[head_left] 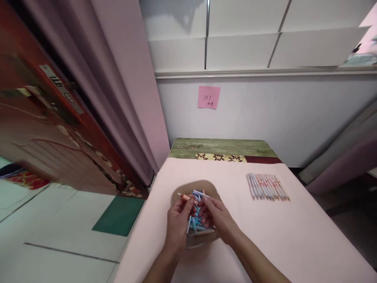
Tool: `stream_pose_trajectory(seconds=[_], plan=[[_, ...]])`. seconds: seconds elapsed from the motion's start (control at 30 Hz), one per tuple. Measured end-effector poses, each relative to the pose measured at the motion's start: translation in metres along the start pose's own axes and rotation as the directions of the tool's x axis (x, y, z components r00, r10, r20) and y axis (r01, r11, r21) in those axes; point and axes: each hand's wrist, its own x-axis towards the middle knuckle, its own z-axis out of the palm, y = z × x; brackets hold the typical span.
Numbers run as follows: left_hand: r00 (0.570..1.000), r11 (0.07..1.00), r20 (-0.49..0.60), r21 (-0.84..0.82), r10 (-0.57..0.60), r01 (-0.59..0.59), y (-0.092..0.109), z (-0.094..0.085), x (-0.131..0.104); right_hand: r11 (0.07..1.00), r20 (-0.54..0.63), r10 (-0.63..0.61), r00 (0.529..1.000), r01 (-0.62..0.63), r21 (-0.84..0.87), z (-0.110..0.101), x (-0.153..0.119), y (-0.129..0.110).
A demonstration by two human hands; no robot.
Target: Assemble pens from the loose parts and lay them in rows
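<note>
A rounded, brownish container [209, 186] stands on the pink-covered table, with blue, white and orange pen-like pieces [194, 225] inside. Over its left side, my left hand [179, 214] pinches an orange pen part with a white tip [183, 196] between thumb and fingers. My right hand [217, 215], close beside it over the right side, is closed on a thin white stick [200, 193] that points left. The fingertips of both hands nearly meet, and they hide part of the container's contents.
A row of several pens [268, 187] lies on the table [250, 236] to the right. Behind the table is a wall with a pink note [209, 97]. A red door [59, 118] and purple curtain [118, 90] are at the left.
</note>
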Motion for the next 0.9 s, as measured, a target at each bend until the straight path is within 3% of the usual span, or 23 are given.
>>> stream_pose_trajectory(seconds=[0.1,0.2,0.3,0.67,0.9], plan=[[0.981,0.948,0.065,0.254,0.184,-0.194,-0.004,0.000,0.001,0.951,0.059,0.096,0.994,-0.109,0.288,0.005,-0.005,0.004],[0.954,0.876,0.081,0.378,0.290,-0.299,-0.006,-0.002,0.000,0.913,0.092,0.125,0.988,-0.151,0.378,0.009,-0.006,0.007],[0.944,0.849,0.040,0.427,0.327,-0.312,-0.002,-0.004,-0.004,0.904,0.116,0.100,0.988,-0.139,0.405,0.010,-0.007,0.007],[0.973,0.959,0.004,0.165,0.231,-0.229,0.007,0.004,-0.013,0.883,0.126,0.129,0.984,-0.172,0.436,0.009,-0.013,0.011],[0.999,0.998,-0.042,-0.058,0.030,-0.032,0.005,0.004,-0.003,0.866,0.098,0.093,0.991,-0.129,0.484,0.010,-0.015,0.005]])
